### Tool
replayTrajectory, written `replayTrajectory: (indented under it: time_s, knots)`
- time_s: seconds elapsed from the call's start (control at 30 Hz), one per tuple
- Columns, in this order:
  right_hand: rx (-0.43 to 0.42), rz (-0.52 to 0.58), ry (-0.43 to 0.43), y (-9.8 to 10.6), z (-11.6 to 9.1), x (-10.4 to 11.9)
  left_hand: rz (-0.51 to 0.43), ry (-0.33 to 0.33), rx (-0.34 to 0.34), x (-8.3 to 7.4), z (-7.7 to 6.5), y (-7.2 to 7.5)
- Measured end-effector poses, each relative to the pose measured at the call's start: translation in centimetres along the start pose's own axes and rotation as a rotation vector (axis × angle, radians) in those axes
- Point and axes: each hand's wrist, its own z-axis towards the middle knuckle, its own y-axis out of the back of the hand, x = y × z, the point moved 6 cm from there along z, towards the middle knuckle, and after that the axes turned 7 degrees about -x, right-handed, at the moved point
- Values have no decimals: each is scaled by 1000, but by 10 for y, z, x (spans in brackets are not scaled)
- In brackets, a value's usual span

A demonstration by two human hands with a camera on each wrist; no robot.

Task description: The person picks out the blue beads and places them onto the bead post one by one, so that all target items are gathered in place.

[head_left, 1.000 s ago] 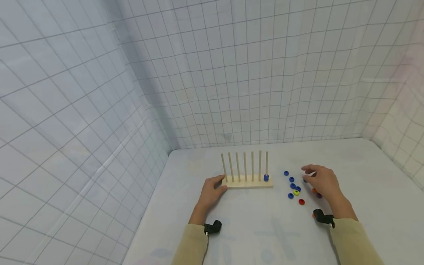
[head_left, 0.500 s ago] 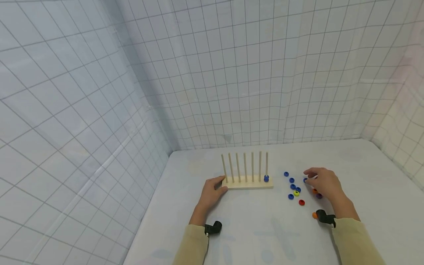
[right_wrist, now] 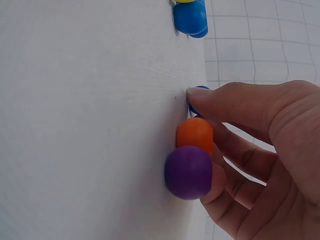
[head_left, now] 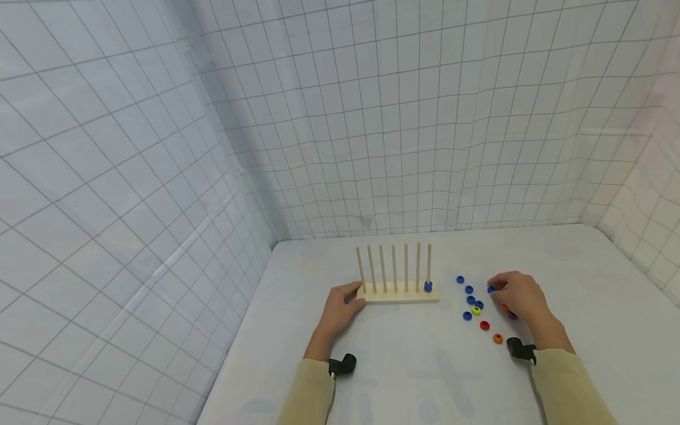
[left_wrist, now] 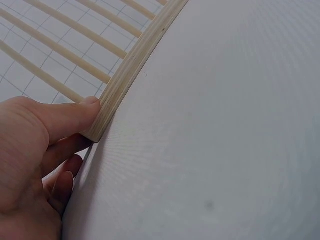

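Right of the 7-peg rack, the right hand is pinching 1 blue bead; the left hand is pinching the rack's left end. Brushing right fingers could be sending the nearby orange bead and purple bead rolling.

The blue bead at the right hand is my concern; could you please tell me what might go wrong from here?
The blue bead is rounded and partly hidden behind the thumb of the right hand, so it might slip from the grip.

An orange bead and a purple bead lie close to that hand, so they could get nudged.

The left hand holds one end of the peg board; the far end might swing if bumped.
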Motion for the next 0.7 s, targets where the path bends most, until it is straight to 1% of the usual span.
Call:
replayTrajectory:
  time_s: [0.17, 0.3, 0.47, 0.53, 0.7]
  knots:
    - [3, 2, -7, 0, 0, 2, 3, 3, -6, 0, 0, 0]
    - [-8, 8, 0, 4, -3, 6, 8, 1, -10, -1, 0, -1]
    - [-21, 3, 14, 7, -4, 10, 13, 16, -9, 0, 0, 0]
    - [-24, 2, 19, 8, -3, 12, 10, 12, -11, 0, 0, 0]
    - [-35, 2, 40, 11, -1, 16, -13, -24, -20, -3, 0, 1]
